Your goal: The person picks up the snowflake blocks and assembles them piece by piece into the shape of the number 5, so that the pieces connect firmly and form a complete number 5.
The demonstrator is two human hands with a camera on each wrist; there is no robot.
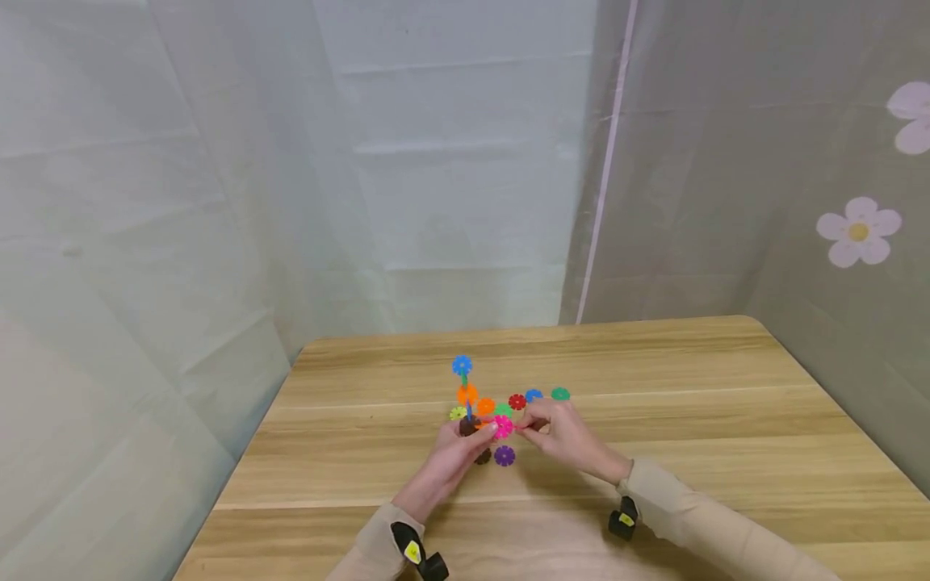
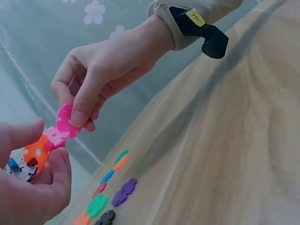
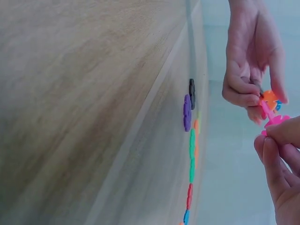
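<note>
Over the wooden table [image 1: 697,420], my left hand [image 1: 475,440] grips a small assembly of interlocking plastic discs [image 1: 468,399], with a blue disc [image 1: 462,365] on top and orange ones below. My right hand [image 1: 529,429] pinches a bright pink disc [image 1: 503,426] that touches the assembly's near end. In the left wrist view the right hand [image 2: 77,117] holds this pink disc [image 2: 64,121] against a paler pink disc [image 2: 55,137] joined to an orange disc [image 2: 36,152] in my left hand [image 2: 42,154]. The right wrist view shows the pink disc [image 3: 275,120] between both hands.
Loose discs lie flat on the table: red [image 1: 517,401], blue [image 1: 534,395] and green [image 1: 560,394] beyond the hands, purple [image 1: 504,456] and a dark one [image 1: 483,457] nearer me. Grey curtains hang close behind the table and to both sides.
</note>
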